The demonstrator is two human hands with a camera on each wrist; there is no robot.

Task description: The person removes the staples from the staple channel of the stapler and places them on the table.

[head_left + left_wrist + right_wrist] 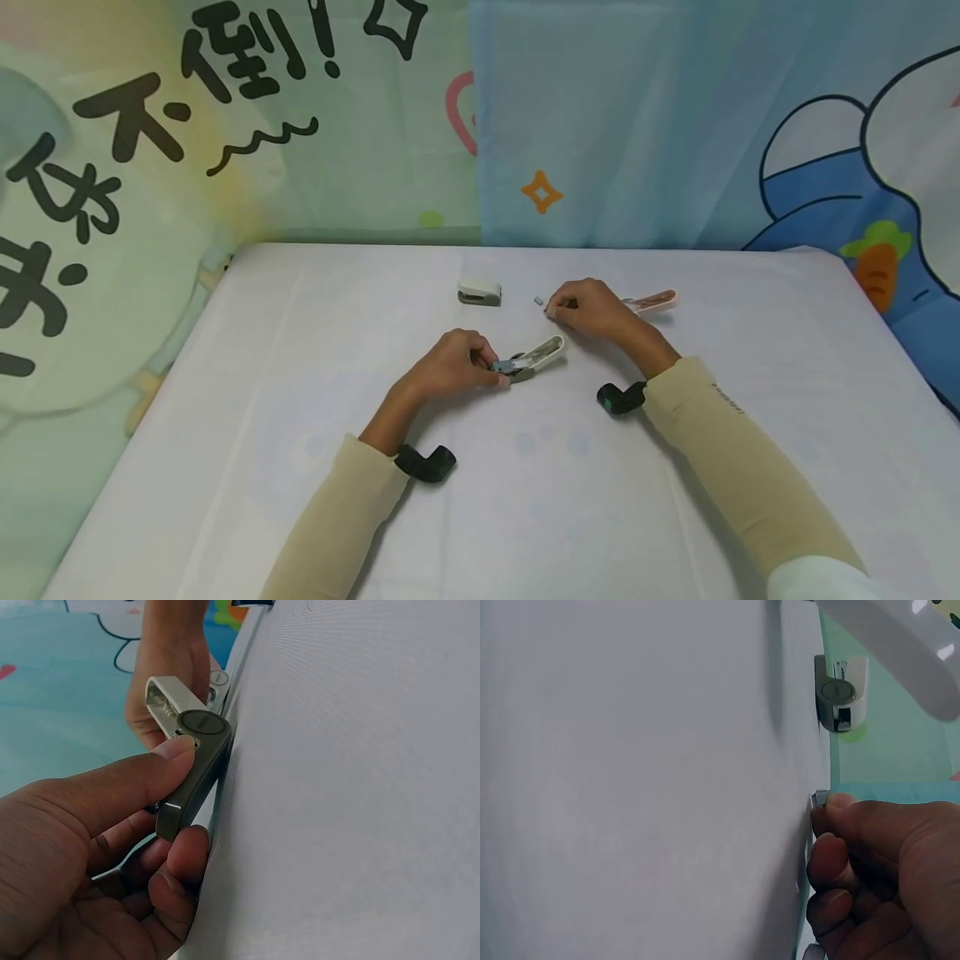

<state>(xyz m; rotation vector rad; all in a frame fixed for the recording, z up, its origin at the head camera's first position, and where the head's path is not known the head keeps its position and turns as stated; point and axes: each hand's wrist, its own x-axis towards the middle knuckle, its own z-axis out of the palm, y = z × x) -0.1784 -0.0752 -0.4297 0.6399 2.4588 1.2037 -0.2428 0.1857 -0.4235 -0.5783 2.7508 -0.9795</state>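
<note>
My left hand (pixel 459 363) grips a white and grey stapler (pixel 537 357), its top swung up from the grey base. In the left wrist view the thumb presses on the side of the grey base (pixel 196 761), with fingers curled beneath. My right hand (pixel 590 308) is over the table, farther back and to the right. In the right wrist view its thumb and forefinger pinch a short strip of staples (pixel 820 798) at the fingertips. A pink stapler (pixel 656 302) lies just beyond the right hand, partly hidden by it.
A second white and grey stapler (pixel 479 292), closed, stands toward the back of the table (pixel 337 283). A printed curtain (pixel 600 108) hangs behind the table's far edge. Each wrist carries a black camera mount (pixel 426 463).
</note>
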